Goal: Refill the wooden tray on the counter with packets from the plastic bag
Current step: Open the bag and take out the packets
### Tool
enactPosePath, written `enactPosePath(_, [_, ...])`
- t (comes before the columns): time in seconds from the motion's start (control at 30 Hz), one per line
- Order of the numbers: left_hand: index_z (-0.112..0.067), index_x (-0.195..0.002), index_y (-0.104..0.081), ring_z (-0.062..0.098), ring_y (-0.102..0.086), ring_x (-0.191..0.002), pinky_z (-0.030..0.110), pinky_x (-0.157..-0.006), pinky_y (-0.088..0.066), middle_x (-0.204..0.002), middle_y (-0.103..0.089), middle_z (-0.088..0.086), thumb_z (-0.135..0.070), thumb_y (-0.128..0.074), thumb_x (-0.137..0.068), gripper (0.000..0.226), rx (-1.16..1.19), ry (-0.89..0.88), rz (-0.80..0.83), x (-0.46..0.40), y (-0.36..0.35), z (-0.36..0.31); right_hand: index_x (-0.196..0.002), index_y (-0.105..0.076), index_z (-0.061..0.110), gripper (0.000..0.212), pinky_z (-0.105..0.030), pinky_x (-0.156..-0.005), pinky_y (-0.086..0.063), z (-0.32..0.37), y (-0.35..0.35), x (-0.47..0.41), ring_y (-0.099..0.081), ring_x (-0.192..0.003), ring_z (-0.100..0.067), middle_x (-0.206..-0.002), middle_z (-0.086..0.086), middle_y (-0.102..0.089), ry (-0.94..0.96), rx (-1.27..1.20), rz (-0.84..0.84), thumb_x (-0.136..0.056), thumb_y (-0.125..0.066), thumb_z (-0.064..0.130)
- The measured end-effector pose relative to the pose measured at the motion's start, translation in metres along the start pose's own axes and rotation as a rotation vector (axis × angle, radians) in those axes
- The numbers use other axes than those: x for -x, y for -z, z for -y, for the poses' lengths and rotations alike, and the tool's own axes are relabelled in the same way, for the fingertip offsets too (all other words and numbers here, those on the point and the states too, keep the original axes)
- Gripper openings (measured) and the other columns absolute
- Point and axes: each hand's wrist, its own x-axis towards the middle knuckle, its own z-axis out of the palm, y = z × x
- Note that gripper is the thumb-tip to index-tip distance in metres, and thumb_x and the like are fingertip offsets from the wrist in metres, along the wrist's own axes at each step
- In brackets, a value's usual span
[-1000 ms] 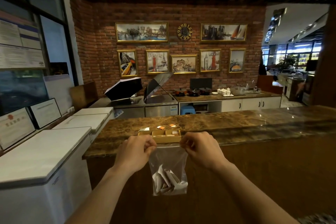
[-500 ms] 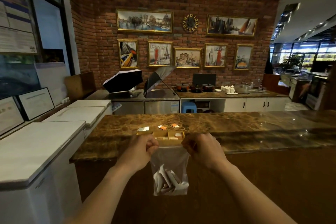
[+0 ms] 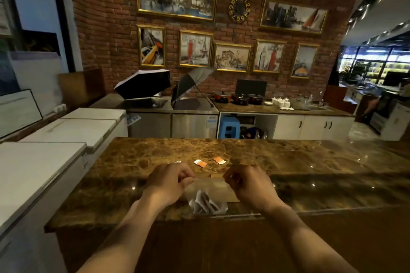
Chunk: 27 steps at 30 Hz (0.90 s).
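Observation:
A clear plastic bag (image 3: 207, 203) with several white packets bunched at its bottom lies on the front part of the marble counter (image 3: 299, 162). My left hand (image 3: 170, 182) pinches the bag's top left corner and my right hand (image 3: 246, 184) pinches its top right corner. The wooden tray (image 3: 216, 176) sits just behind the bag; only a sliver of it shows between my hands. Two orange-and-white packets (image 3: 200, 163) lie loose on the counter beyond the tray.
White chest freezers (image 3: 44, 162) run along the left of the counter. Behind it stand steel cabinets, two open umbrellas (image 3: 144, 83), pots and white cups on a back counter, under a brick wall with framed pictures.
Both hands have lifted the bag from hanging in front of the counter up onto its top, over the tray. The view has moved closer and tilted down.

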Motion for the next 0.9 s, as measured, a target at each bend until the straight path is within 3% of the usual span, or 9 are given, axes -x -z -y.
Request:
enactPosePath(0.07, [-0.041,-0.09,-0.072,-0.003,-0.064,-0.084,0.025,-0.071,-0.054,-0.086,-0.07,-0.024,-0.036,-0.073,-0.089,0.005,-0.019,0.036,-0.079,-0.051,-0.021,-0.001,-0.103,-0.071,0.036,0.012,-0.035,-0.078,-0.06,-0.038,-0.012,-0.055,-0.067,-0.085,-0.003,-0.098,0.014,-0.074,0.028,-0.029,-0.011,-0.095,-0.066,0.03])
enactPosePath(0.2, [-0.042,-0.089,-0.074,-0.004,-0.063,-0.08,0.023,-0.069,-0.053,-0.079,-0.068,-0.026,-0.036,-0.075,-0.087,0.007,-0.044,0.006,-0.113,-0.059,-0.016,0.002,-0.101,-0.071,0.035,0.012,-0.036,-0.077,-0.061,-0.034,-0.012,-0.065,-0.068,-0.084,-0.005,-0.097,0.013,-0.075,0.055,-0.068,-0.027,-0.094,-0.066,0.027])
enactPosePath(0.37, [-0.051,-0.082,-0.068,-0.008,-0.061,-0.078,0.02,-0.064,-0.048,-0.077,-0.065,-0.03,-0.039,-0.074,-0.088,0.014,-0.072,0.0,-0.087,-0.059,-0.029,0.001,-0.098,-0.07,0.037,0.014,-0.032,-0.079,-0.058,-0.051,-0.022,-0.072,-0.064,-0.087,-0.003,-0.098,0.018,-0.071,-0.015,-0.104,0.044,-0.094,-0.066,0.024])
enactPosePath(0.5, [-0.054,-0.074,-0.062,-0.007,-0.06,-0.082,0.02,-0.066,-0.05,-0.082,-0.066,-0.03,-0.042,-0.074,-0.086,0.02,-0.089,0.009,-0.044,-0.069,-0.037,0.008,-0.086,-0.071,0.03,0.022,-0.023,-0.073,-0.056,-0.054,-0.027,-0.085,-0.065,-0.083,-0.001,-0.087,0.018,-0.07,0.063,-0.24,0.092,-0.091,-0.064,0.01])
enactPosePath(0.63, [-0.052,-0.087,-0.063,-0.008,-0.062,-0.087,0.022,-0.073,-0.056,-0.087,-0.066,-0.029,-0.042,-0.074,-0.087,0.015,-0.121,-0.065,-0.035,-0.112,-0.039,-0.012,-0.085,-0.07,0.026,0.022,-0.03,-0.078,-0.058,-0.077,-0.023,-0.128,-0.065,-0.081,-0.004,-0.082,0.013,-0.07,0.116,-0.345,0.114,-0.089,-0.061,0.006])
enactPosePath(0.77, [-0.047,-0.1,-0.068,-0.007,-0.064,-0.083,0.016,-0.068,-0.054,-0.086,-0.068,-0.025,-0.033,-0.074,-0.089,0.018,-0.1,-0.081,-0.05,-0.136,-0.05,-0.018,-0.084,-0.068,0.026,0.026,-0.034,-0.077,-0.059,-0.094,-0.026,-0.157,-0.065,-0.081,-0.007,-0.083,0.009,-0.07,0.14,-0.408,0.141,-0.088,-0.058,0.003])
enactPosePath(0.9, [-0.047,-0.092,-0.068,-0.005,-0.063,-0.081,0.016,-0.066,-0.05,-0.084,-0.066,-0.027,-0.029,-0.068,-0.091,0.019,-0.102,-0.11,-0.017,-0.151,-0.063,-0.014,-0.081,-0.065,0.018,0.025,-0.04,-0.078,-0.059,-0.106,-0.031,-0.173,-0.065,-0.08,-0.009,-0.082,0.004,-0.07,0.157,-0.447,0.181,-0.085,-0.052,-0.002])
